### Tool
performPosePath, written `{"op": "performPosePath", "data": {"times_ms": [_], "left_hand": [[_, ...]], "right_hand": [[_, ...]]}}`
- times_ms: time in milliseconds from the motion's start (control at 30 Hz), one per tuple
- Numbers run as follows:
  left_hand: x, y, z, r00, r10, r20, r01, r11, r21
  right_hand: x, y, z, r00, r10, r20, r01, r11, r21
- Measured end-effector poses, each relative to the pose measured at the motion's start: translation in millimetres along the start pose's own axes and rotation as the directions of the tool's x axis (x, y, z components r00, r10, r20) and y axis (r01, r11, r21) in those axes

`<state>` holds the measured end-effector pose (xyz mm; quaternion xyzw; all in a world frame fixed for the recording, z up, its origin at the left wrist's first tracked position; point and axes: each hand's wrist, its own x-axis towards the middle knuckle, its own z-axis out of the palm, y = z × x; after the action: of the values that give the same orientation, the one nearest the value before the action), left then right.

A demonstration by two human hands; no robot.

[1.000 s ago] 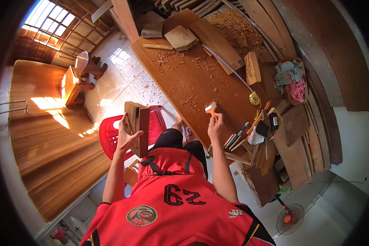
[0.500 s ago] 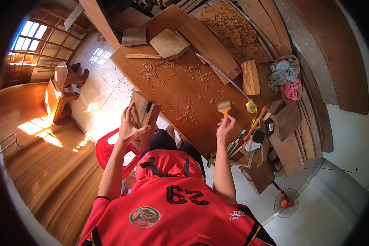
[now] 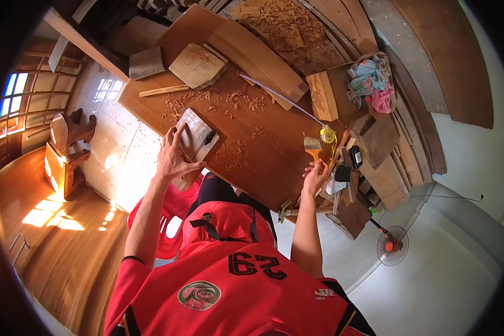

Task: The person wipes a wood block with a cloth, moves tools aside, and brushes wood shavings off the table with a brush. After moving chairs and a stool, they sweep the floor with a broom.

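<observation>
Left hand: your left hand (image 3: 173,159) is clasped on the carved wood block (image 3: 199,134), fingers spread over its upper face and thumb hooked round the near edge.
Right hand: your right hand (image 3: 316,175) pinches the handle of a flat brush (image 3: 313,147), bristles pointing up and away from you.
Where the block is: it sits tilted over the near left edge of the workbench (image 3: 263,168); you cannot tell whether its lower corner rests on the top.
Brush and block: well apart, with bare bench between them.
Done, as it looks: the block's face already shows cut relief, and wood shavings (image 3: 229,151) lie scattered over the bench, so cutting seems well along.
Left, as it looks: chips remain on the bench, and the brush touches neither them nor the block.
Nearby: a yellow tape measure (image 3: 327,135) lies just beyond the brush; hand tools are heaped at the bench's right end.
Writing: your red jersey carries the number 29 (image 3: 257,264). The round crest (image 3: 200,295) and small white logo (image 3: 322,292) are too small to read.
</observation>
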<state>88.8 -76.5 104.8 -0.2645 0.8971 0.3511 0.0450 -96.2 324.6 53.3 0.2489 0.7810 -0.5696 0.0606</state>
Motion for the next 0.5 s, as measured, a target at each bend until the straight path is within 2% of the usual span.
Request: {"op": "performPosePath", "data": {"times_ms": [67, 133, 267, 333, 400, 500], "left_hand": [[5.7, 1.9, 4.4, 0.999, 0.012, 0.03, -0.013, 1.0, 0.011], [8.6, 7.3, 4.7, 0.998, 0.012, 0.057, -0.013, 1.0, 0.024], [14.4, 12.1, -1.1, 0.994, 0.036, 0.106, -0.042, 0.998, 0.055], [16.0, 17.9, -7.8, 0.993, 0.035, 0.11, -0.043, 0.996, 0.078], [17.4, 17.7, -12.2, 0.992, 0.034, 0.118, -0.043, 0.996, 0.076], [20.5, 8.9, -9.5, 0.992, 0.044, 0.12, -0.053, 0.996, 0.075]], "right_hand": [[4.9, 8.2, -3.9, 0.998, 0.054, 0.031, -0.056, 0.997, 0.05], [-2.8, 2.0, 19.2, 0.994, 0.082, 0.076, -0.089, 0.992, 0.093], [-28.8, 1.0, 96.9, 0.935, -0.042, 0.353, 0.017, 0.997, 0.074], [-38.7, -4.5, 128.8, 0.893, -0.024, 0.45, -0.009, 0.998, 0.07], [-45.0, -11.0, 141.7, 0.855, -0.079, 0.512, 0.053, 0.997, 0.064], [-48.5, -19.7, 126.6, 0.915, -0.069, 0.397, 0.02, 0.992, 0.127]]}}
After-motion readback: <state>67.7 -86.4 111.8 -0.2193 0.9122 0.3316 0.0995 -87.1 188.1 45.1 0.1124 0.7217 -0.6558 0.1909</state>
